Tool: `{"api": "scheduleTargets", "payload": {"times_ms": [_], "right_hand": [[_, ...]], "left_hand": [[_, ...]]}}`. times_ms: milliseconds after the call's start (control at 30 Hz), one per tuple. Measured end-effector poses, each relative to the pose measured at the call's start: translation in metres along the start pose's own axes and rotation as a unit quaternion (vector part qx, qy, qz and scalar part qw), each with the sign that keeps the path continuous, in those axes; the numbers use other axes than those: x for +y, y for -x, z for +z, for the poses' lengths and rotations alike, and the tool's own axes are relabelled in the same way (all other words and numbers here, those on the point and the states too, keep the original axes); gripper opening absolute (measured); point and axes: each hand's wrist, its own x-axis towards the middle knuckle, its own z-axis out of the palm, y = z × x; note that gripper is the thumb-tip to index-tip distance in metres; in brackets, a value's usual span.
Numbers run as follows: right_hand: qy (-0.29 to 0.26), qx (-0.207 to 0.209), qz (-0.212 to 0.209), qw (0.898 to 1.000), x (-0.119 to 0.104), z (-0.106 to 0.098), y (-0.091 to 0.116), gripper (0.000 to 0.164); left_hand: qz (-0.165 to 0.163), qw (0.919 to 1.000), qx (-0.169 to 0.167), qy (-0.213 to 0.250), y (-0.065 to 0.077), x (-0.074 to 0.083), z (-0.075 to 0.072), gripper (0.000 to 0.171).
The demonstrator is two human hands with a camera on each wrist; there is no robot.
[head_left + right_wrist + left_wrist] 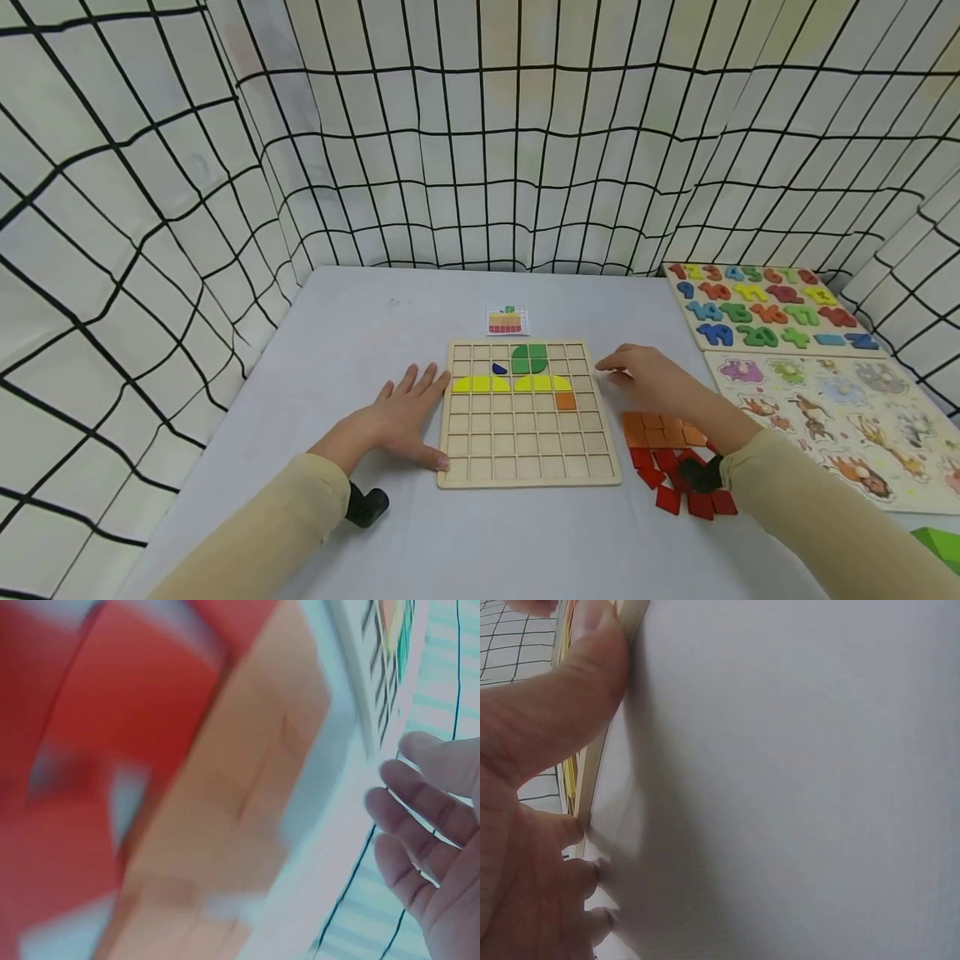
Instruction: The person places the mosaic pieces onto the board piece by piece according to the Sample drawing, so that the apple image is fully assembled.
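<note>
As one gridded board on the surface bears four green pieces and one orange tile, a spread left hand touches its edge, the empty right hand relaxed nearby; red tiles, partly hidden, defy counting.

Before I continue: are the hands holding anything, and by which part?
Nothing is visibly held: the left hand touches the board at its left edge; the right hand looks empty.
</note>
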Motion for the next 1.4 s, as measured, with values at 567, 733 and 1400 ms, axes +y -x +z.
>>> {"api": "scheduleTargets", "payload": {"times_ms": [567,733,1400], "right_hand": [[-0.017,-0.071,0.088,0.993,0.075,-0.028,0.046,0.019],[-0.016,-0.067,0.088,0.994,0.074,-0.027,0.046,0.016],[-0.066,-0.006,-0.006,0.998,0.009,-0.006,0.015,0.014]], "left_hand": [[0.0,1.0,0.001,-0.002,0.0,0.001,-0.001,0.125],[0.0,1.0,0.003,-0.004,0.0,0.0,0.0,0.125],[0.001,1.0,-0.002,0.0,0.001,0.0,-0.001,0.125]]}}
